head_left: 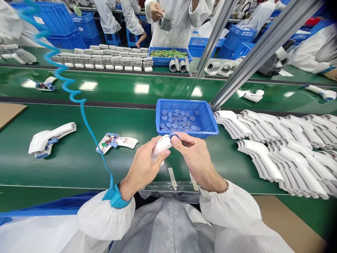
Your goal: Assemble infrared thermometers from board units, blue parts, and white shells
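A white handheld device housing (162, 144), shaped like a thermometer gun, is gripped in my left hand (145, 162), with its rounded end pointing up and away. My right hand (195, 154) pinches a small blue part (172, 135) against that end; the fingers partly cover it. Just beyond my hands stands a blue bin (214, 130) with several small blue parts (179, 119) in it. Left of my hands lies an opened housing half (126, 142) with wires and a green board. Farther left rests a white housing (43, 142) with its halves partly apart.
Stacked white shells (279, 154) fill the bench's right side. A coiled blue wrist cord (89, 123) hangs across the left. A metal post (237, 63) slants up beyond the bin. On the green belt (116, 84) lie several housings. A co-worker (171, 31) stands opposite, holding a part.
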The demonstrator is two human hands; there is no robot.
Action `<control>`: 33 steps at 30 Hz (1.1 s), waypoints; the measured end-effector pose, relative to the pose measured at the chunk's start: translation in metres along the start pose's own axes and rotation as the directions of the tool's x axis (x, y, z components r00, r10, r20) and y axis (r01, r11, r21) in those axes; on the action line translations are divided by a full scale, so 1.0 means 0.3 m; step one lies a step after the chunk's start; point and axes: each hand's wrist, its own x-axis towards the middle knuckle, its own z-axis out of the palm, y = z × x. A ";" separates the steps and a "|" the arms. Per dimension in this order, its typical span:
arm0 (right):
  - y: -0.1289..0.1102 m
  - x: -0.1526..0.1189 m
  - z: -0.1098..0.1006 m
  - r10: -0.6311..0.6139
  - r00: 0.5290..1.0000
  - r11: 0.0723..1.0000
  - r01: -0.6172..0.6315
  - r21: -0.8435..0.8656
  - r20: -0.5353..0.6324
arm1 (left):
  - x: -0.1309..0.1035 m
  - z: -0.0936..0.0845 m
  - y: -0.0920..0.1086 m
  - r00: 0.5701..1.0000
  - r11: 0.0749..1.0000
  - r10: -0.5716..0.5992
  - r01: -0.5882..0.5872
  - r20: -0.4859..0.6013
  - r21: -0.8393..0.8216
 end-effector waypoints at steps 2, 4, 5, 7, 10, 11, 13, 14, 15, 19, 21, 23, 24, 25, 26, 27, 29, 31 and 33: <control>-0.001 -0.009 -0.008 -0.102 0.994 0.987 0.097 -0.126 -0.033 | -0.004 0.002 -0.001 1.000 1.000 -0.010 0.011 0.027 -0.024; 0.001 -0.017 -0.020 -0.278 0.959 0.915 0.244 -0.322 -0.062 | -0.005 0.004 -0.003 0.997 0.997 -0.056 0.058 0.044 -0.055; 0.005 -0.019 -0.026 -0.370 0.927 0.855 0.313 -0.414 -0.062 | -0.004 0.005 -0.004 0.995 0.994 -0.085 0.088 0.047 -0.068; 0.013 -0.023 -0.037 -0.515 0.857 0.728 0.423 -0.540 -0.023 | -0.002 0.006 -0.003 0.990 0.987 -0.124 0.131 0.070 -0.095; 0.018 -0.023 -0.046 -0.600 0.796 0.617 0.524 -0.587 0.079 | 0.000 0.004 0.003 0.981 0.976 -0.127 0.150 0.146 -0.160; 0.015 -0.024 -0.047 -0.600 0.792 0.610 0.541 -0.579 0.107 | 0.000 0.003 0.005 0.977 0.970 -0.126 0.157 0.170 -0.183; 0.005 -0.027 -0.051 -0.571 0.808 0.634 0.547 -0.546 0.147 | 0.000 0.001 0.010 0.969 0.961 -0.135 0.178 0.206 -0.209; -0.002 -0.029 -0.055 -0.544 0.823 0.658 0.538 -0.526 0.161 | 0.000 0.000 0.011 0.967 0.961 -0.139 0.183 0.212 -0.205; -0.008 -0.032 -0.060 -0.510 0.843 0.689 0.519 -0.506 0.170 | -0.001 -0.002 0.012 0.967 0.964 -0.142 0.184 0.214 -0.191; -0.025 -0.035 -0.089 -0.354 0.923 0.809 0.382 -0.447 0.149 | -0.002 -0.008 0.017 0.956 0.971 -0.168 0.202 0.242 -0.125; -0.029 -0.033 -0.104 -0.308 0.942 0.844 0.334 -0.419 0.131 | -0.002 -0.011 0.023 0.952 0.975 -0.170 0.200 0.253 -0.098; -0.031 -0.033 -0.114 -0.286 0.950 0.864 0.311 -0.395 0.121 | -0.003 -0.013 0.033 0.961 0.985 -0.148 0.163 0.232 -0.048; -0.033 -0.035 -0.116 -0.279 0.953 0.870 0.303 -0.389 0.118 | -0.003 -0.013 0.039 0.968 0.990 -0.131 0.138 0.214 -0.018; -0.036 -0.037 -0.116 -0.275 0.954 0.872 0.298 -0.387 0.115 | -0.003 -0.011 0.044 0.974 0.994 -0.111 0.111 0.196 0.012; -0.038 -0.040 -0.114 -0.271 0.955 0.872 0.296 -0.389 0.119 | -0.004 -0.008 0.048 0.979 0.995 -0.091 0.084 0.184 0.044; -0.039 -0.045 -0.110 -0.269 0.954 0.869 0.301 -0.393 0.135 | -0.004 -0.003 0.049 0.982 0.995 -0.068 0.055 0.177 0.082; -0.036 -0.057 -0.099 -0.275 0.941 0.843 0.335 -0.421 0.199 | -0.006 0.015 0.045 0.987 0.982 -0.009 -0.021 0.158 0.190; -0.021 -0.073 -0.094 -0.305 0.918 0.784 0.392 -0.481 0.252 | -0.008 0.039 0.030 0.990 0.930 0.086 -0.119 0.107 0.349; 0.002 -0.095 -0.103 -0.342 0.903 0.724 0.430 -0.540 0.260 | -0.015 0.060 0.011 0.978 0.850 0.198 -0.205 0.067 0.484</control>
